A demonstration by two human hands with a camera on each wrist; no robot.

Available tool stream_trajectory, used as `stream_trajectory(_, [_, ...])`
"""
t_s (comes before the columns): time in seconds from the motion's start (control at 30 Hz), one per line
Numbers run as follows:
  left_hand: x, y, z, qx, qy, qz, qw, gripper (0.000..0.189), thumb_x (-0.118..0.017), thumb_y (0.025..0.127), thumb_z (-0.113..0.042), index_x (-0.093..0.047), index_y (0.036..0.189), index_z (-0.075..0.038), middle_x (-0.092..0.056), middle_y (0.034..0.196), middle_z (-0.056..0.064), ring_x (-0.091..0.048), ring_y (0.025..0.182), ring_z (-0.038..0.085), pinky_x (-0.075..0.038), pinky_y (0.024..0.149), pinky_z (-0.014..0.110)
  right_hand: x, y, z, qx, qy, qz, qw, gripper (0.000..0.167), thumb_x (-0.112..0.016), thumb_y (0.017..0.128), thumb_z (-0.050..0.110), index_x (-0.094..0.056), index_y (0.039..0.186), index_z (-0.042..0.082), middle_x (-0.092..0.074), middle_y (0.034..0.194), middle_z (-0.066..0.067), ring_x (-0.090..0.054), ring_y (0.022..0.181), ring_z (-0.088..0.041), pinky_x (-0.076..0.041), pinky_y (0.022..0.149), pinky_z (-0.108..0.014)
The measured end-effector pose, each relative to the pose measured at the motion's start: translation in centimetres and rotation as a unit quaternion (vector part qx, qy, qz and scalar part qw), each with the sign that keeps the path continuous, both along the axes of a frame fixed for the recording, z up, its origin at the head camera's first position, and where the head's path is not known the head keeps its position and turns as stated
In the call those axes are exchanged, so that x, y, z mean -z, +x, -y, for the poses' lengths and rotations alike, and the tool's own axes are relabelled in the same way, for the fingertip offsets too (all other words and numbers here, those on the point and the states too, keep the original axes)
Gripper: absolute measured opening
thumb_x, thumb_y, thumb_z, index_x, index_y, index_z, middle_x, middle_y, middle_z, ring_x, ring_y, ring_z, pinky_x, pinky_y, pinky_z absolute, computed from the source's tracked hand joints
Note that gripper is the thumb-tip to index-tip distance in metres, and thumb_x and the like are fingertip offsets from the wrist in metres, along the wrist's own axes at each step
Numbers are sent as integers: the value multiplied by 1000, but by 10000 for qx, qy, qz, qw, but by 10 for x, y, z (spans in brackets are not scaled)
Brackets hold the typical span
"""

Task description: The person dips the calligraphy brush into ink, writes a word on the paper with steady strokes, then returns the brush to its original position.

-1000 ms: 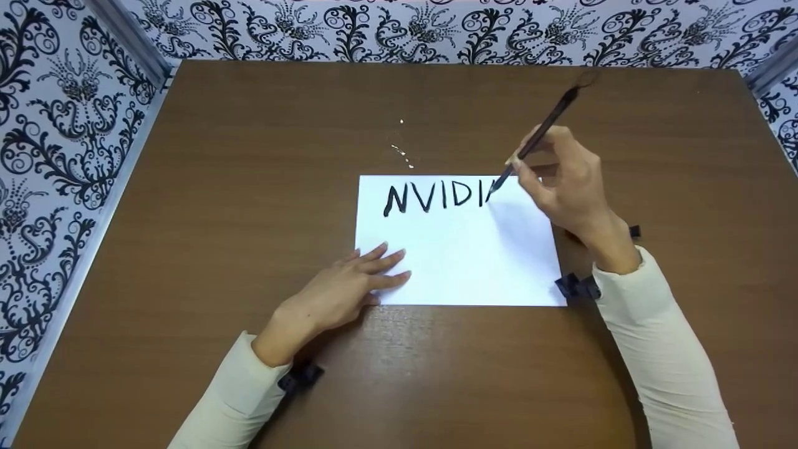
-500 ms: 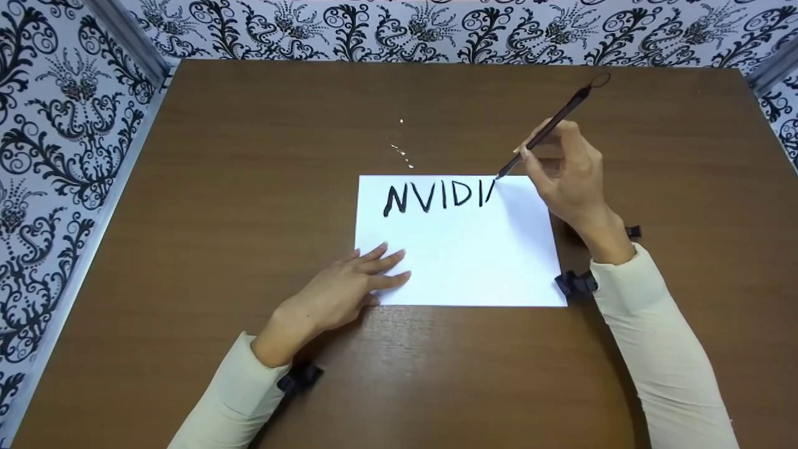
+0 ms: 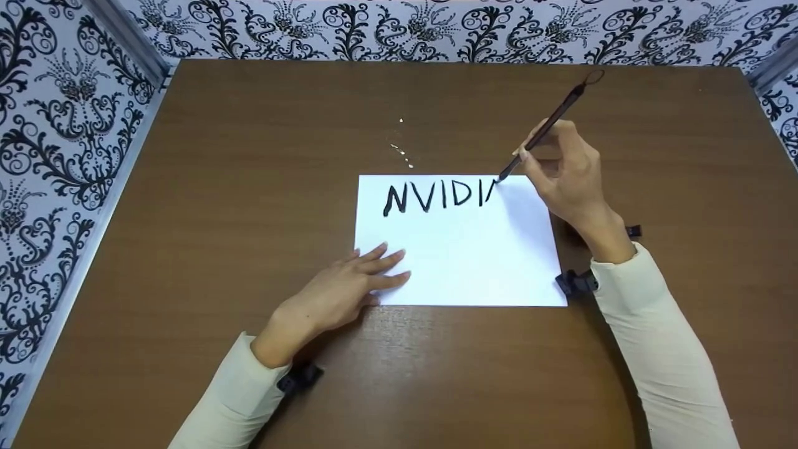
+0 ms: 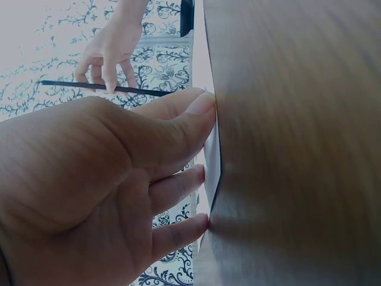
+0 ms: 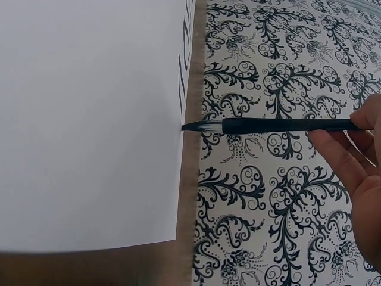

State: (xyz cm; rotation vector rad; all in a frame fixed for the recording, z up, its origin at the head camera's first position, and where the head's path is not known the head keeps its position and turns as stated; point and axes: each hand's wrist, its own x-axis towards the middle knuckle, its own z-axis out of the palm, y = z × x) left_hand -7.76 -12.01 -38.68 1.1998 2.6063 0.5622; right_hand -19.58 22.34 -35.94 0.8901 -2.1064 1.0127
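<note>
A white sheet of paper [image 3: 467, 255] lies on the brown table [image 3: 249, 156], with black letters reading "NVIDI" and one slanted stroke after them along its top. My right hand [image 3: 570, 178] pinches a dark paintbrush [image 3: 555, 115] between thumb and fingers. In the right wrist view the black-wetted bristles [image 5: 199, 126] of the brush meet the paper near its top edge. My left hand [image 3: 343, 284] rests spread on the sheet's lower left corner. Seen from the left wrist, the fingertips [image 4: 199, 173] touch the paper and the thumb lies at its edge.
Several small white specks [image 3: 402, 153] dot the table above the paper. Black wrist mounts [image 3: 302, 377] sit at both cuffs. Behind the table and along its left side run panels with a black floral pattern [image 3: 411, 31].
The brush tip has moved up along the slanted stroke, which now shows fully, then slightly down from its top. My right hand shifted a little upward; the left hand has stayed put.
</note>
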Motion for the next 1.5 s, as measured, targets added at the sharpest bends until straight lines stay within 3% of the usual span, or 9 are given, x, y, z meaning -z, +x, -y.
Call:
stream_trajectory(0.43, [2, 0, 0, 19, 32, -72, 10000, 52, -58, 90, 4, -52, 139, -14, -36, 150, 9, -27, 139, 33, -30, 106, 55, -6, 5, -2, 69, 243, 480, 9985, 27, -65, 84, -7, -52, 107, -6, -62, 93, -13, -67, 85, -23, -51, 72, -13])
stream_trajectory(0.73, [2, 0, 0, 1, 51, -24, 10000, 52, -57, 91, 4, -51, 139, -14, -35, 151, 9, -26, 139, 33, -29, 107, 56, -10, 8, -5, 148, 476, 598, 9970, 29, -69, 83, -4, -53, 108, -3, -65, 89, -11, -65, 84, -24, -48, 77, -15])
stream_trajectory(1.07, [2, 0, 0, -6, 49, -21, 10000, 51, -56, 91, 4, -51, 139, -14, -35, 151, 9, -26, 139, 32, -29, 106, 56, -19, 13, -4, 100, 643, 691, 9955, 26, -67, 83, -5, -54, 106, -4, -64, 89, -10, -65, 83, -21, -47, 72, -12])
stream_trajectory(1.33, [2, -1, 0, 30, 52, -99, 9999, 53, -57, 90, 7, -53, 138, -14, -36, 150, 10, -28, 139, 33, -29, 107, 55, -32, 19, -4, 57, 63, 380, 9992, 28, -67, 80, -10, -54, 105, -9, -65, 91, -11, -66, 83, -14, -52, 68, -13])
stream_trajectory(1.5, [3, 0, 0, 1, 67, -73, 10000, 55, -58, 88, 9, -53, 138, -14, -35, 150, 9, -27, 139, 33, -29, 106, 57, -26, 14, -4, 16, -141, 186, 9997, 29, -66, 79, -12, -52, 105, -11, -63, 93, -17, -67, 82, -19, -52, 68, -14])
